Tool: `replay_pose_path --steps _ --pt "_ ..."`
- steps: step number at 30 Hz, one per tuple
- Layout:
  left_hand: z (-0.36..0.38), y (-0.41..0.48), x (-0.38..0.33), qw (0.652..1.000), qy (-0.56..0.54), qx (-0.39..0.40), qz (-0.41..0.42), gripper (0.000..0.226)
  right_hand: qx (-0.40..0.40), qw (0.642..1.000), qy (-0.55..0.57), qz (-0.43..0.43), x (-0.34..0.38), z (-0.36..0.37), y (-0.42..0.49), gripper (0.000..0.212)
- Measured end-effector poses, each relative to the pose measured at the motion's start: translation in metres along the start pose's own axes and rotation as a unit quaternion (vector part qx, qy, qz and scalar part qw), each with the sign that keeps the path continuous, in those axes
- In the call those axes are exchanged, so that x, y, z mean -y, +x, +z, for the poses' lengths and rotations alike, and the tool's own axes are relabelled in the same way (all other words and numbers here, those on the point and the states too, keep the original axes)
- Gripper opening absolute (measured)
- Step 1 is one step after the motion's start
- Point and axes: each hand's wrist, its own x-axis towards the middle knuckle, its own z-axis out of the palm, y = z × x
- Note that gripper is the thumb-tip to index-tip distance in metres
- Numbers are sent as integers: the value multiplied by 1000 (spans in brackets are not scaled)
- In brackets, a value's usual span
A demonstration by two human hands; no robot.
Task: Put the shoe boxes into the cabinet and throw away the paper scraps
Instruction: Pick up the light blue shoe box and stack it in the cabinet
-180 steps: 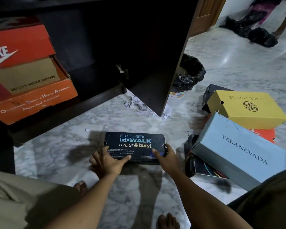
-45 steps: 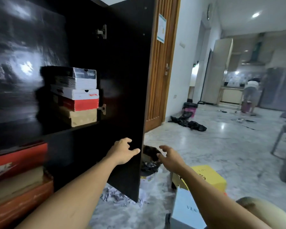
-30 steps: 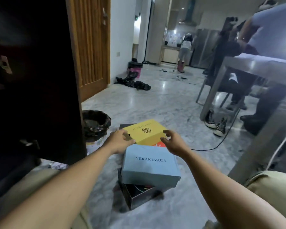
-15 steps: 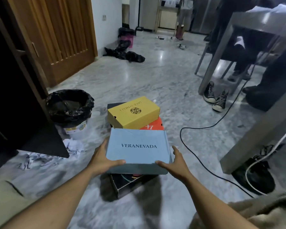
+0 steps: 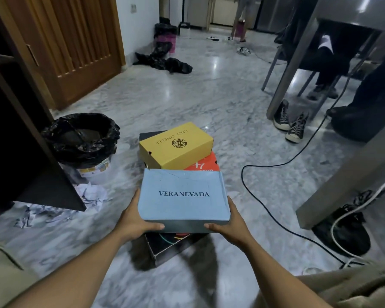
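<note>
Your left hand and right hand clamp the near corners of the blue shoe box, above the black box, fingers closed underneath

That pale blue VERANEVADA shoe box is looking like matt cardboard, with a few creases showing along the far edge of the lid. The yellow shoe box behind it is looking matt too, smooth card with no sheen at all. The marble floor is shining hard, polished and throwing back the ceiling lights in bright patches. The bin liner is coming across as thin crinkly black plastic, a bit glossy on the folds. The paper scraps are lying crumpled and dull white. The door is showing varnished brown wood with a ribbed panel, and the open cabinet door is looking dark and flat.
</note>
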Motion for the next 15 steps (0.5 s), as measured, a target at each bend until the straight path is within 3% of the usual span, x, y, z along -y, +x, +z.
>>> replay_pose_path --steps 15 --pt "-48 -63 -24 994 2 -89 64 111 2 995 15 -98 60 26 -33 109"
